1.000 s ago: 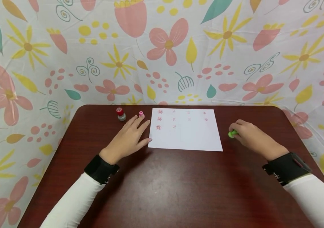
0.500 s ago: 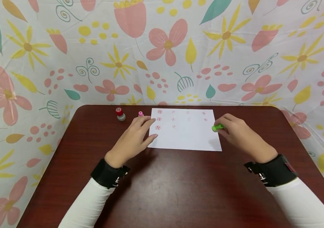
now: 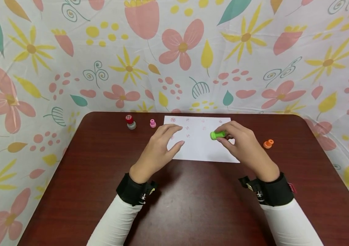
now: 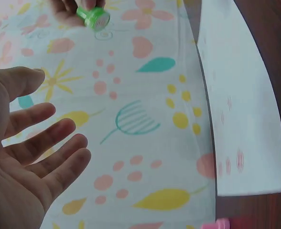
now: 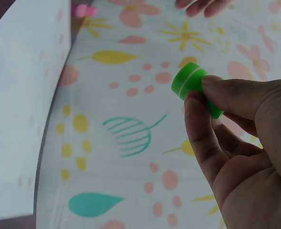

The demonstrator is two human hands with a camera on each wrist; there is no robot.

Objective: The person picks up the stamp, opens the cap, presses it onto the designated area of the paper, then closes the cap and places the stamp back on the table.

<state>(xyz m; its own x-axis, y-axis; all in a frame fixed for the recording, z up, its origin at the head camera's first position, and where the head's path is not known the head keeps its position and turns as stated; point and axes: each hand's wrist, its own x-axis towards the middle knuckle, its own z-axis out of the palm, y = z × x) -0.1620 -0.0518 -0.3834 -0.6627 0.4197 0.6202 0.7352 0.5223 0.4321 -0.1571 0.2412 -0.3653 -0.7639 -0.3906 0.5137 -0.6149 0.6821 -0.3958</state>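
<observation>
Between the thumb and fingers of the right hand (image 3: 242, 142) is a bright green, round-ended stamp (image 3: 217, 135), pinched and held tipped sideways in the air over the paper. The left hand (image 3: 159, 147) holds nothing, thumb well apart from its loosely bent fingers, above the left edge of the white rectangular paper sheet (image 3: 199, 150). On that sheet I can see small red prints (image 3: 187, 128) in columns: three in the second, two in the third, while the hands hide parts of the outer ones. The lower part is blank, so I'd judge the stamping well under way, with the third column a print short. Farther out on the table stand a red-and-grey cylindrical stamp (image 3: 130, 122) and a small pink stamp (image 3: 153, 123) at left, and a small orange stamp (image 3: 268, 144) at right.
</observation>
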